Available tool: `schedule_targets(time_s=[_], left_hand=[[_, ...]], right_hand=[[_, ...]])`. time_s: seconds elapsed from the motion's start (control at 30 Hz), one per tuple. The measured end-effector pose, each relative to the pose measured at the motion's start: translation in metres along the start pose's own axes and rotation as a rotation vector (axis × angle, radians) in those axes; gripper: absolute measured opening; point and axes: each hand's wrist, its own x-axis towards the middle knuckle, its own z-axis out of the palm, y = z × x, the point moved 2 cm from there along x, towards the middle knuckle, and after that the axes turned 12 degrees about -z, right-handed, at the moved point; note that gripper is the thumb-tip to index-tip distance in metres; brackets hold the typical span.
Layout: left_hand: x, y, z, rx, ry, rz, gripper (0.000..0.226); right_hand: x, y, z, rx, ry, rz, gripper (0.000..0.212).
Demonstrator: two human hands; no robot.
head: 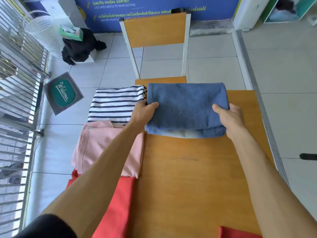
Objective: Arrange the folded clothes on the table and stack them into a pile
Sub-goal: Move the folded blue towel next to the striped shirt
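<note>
Blue garment [186, 107] soft matt cloth; table [197, 177] smooth wood.

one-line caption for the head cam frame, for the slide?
Both hands, left hand and right hand, grip a folded blue garment on the wooden table beside striped, pink folds.

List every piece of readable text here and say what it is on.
"Welcome": green doormat on the floor.
"SAFE AND GENTLE TO YOUR CLOTHES": blue wall banner.
"SANITIZE YOUR CL...": same banner, cut off by the chair.
Thai lines on the banner: too blurred to read.
</note>
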Motion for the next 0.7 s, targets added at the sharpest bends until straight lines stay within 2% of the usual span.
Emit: schedule_targets(time_s=[0.13,0.27,0.43,0.53,0.67,0.7], left_hand=[[0.018,0.001,-0.006,0.132,0.088,-0.008,0.027],[0.03,-0.02,0.0,0.273,0.128,-0.012,0.024],[0.028,-0.025,0.004,0.281,0.206,0.021,0.024],[0.009,-0.033,0.005,0.25,0.21,0.052,0.038],[-0.042,-0.058,0.013,0.218,0.269,0.122,0.054],[-0.059,-0.068,0.017,0.216,0.259,0.134,0.054]], right_hand=[[0.02,0.001,0.024,-0.078,-0.071,-0.058,0.012],[0.019,0.022,0.035,-0.109,-0.064,-0.078,0.009],[0.009,0.025,0.033,-0.159,-0.066,-0.061,0.021],[-0.008,0.029,0.022,-0.216,-0.06,-0.052,0.015],[-0.056,0.035,-0.002,-0.24,0.037,-0.045,0.04],[-0.072,0.037,-0.009,-0.232,0.066,-0.035,0.04]])
